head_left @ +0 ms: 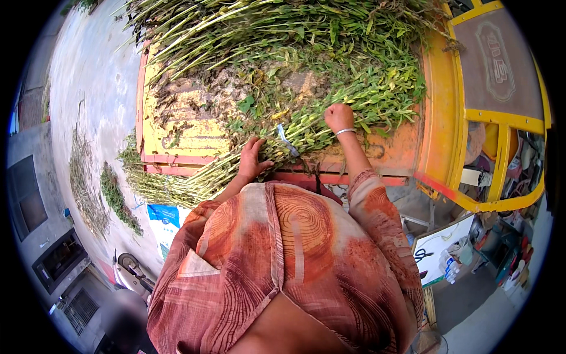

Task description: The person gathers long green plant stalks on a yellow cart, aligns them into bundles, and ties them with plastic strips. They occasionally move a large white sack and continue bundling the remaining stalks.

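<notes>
A bundle of green leafy stalks with pods (371, 97) lies across the near edge of a yellow and red truck bed (197, 133). A pale strip (286, 140) crosses its middle. Fingers apart, my left hand (252, 160) rests against the near side of the stalks, left of the strip. My right hand (338, 117), with a bracelet at the wrist, is closed in a fist over the bundle, right of the strip. Whatever it may grip is hidden. A large heap of similar stalks (253, 29) fills the far side of the bed.
Yellow metal rails (502, 159) rise at the right. Below them a white board (442, 245) carries scissors (421, 255). Loose stalks (116, 197) lie on the concrete ground at left, near a blue and white sack (164, 217) and a parked motorbike (132, 271).
</notes>
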`<state>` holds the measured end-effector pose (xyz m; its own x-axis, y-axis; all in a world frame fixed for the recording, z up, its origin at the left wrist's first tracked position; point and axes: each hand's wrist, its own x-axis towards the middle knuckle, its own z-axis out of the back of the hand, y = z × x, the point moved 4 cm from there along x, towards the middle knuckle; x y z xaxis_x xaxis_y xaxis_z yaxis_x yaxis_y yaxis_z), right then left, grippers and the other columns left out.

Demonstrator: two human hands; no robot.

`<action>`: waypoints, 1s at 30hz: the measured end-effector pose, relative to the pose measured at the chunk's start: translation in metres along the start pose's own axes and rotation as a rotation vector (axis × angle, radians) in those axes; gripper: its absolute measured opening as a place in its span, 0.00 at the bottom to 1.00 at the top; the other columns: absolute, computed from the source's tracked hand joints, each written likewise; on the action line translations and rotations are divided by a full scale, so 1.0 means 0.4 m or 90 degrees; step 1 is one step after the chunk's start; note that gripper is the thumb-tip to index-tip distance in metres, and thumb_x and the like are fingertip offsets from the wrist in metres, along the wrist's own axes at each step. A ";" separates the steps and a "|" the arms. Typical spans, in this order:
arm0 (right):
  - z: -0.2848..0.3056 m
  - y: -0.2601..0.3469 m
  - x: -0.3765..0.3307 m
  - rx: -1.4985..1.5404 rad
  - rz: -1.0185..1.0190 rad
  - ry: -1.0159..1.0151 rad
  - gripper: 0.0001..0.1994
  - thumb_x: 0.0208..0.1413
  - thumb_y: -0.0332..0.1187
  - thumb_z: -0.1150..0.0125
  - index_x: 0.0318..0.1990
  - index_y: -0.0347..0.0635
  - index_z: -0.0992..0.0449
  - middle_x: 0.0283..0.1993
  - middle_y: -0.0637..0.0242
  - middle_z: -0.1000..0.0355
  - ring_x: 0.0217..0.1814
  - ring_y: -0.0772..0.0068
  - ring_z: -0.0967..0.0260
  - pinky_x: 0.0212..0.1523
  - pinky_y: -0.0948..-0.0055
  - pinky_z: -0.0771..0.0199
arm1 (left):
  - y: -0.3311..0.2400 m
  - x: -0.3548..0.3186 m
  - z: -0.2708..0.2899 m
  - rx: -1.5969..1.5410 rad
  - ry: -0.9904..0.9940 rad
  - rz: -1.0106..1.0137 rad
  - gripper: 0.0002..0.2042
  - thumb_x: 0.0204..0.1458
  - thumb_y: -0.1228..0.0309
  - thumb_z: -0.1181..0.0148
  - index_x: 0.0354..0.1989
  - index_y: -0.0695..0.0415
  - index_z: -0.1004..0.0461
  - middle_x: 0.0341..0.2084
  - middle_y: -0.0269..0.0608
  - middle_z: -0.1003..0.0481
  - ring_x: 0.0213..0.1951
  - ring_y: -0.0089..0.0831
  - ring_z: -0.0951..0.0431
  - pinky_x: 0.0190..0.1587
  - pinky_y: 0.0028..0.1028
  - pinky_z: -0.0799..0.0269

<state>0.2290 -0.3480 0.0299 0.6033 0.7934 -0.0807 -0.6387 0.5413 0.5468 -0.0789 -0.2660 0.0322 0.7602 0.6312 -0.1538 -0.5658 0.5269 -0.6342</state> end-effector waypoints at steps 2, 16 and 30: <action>-0.016 0.010 -0.007 -0.072 0.014 0.078 0.13 0.44 0.30 0.46 0.12 0.35 0.30 0.15 0.51 0.34 0.16 0.55 0.34 0.22 0.61 0.30 | 0.002 -0.002 -0.004 0.019 0.005 -0.003 0.41 0.21 0.64 0.24 0.53 0.55 0.35 0.51 0.49 0.36 0.51 0.50 0.35 0.53 0.39 0.37; 0.020 -0.029 -0.140 0.386 -0.135 -0.036 0.14 0.49 0.35 0.39 0.39 0.34 0.26 0.33 0.55 0.26 0.28 0.65 0.26 0.29 0.69 0.26 | -0.062 0.060 0.030 0.307 0.160 0.115 0.56 0.18 0.47 0.26 0.63 0.48 0.48 0.61 0.48 0.47 0.60 0.47 0.43 0.57 0.45 0.43; -0.284 -0.029 -0.387 1.178 -0.686 0.379 0.56 0.31 0.68 0.37 0.65 0.47 0.53 0.66 0.62 0.55 0.69 0.56 0.60 0.64 0.49 0.53 | -0.134 0.122 0.060 0.307 0.318 0.118 0.46 0.24 0.53 0.28 0.59 0.41 0.44 0.45 0.52 0.35 0.49 0.49 0.33 0.47 0.45 0.38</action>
<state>0.0887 -0.4452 -0.0586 -0.0875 0.6277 -0.7735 0.9791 0.1975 0.0495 -0.0192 -0.2497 0.0768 0.6281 0.4591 -0.6283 -0.6897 0.7022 -0.1764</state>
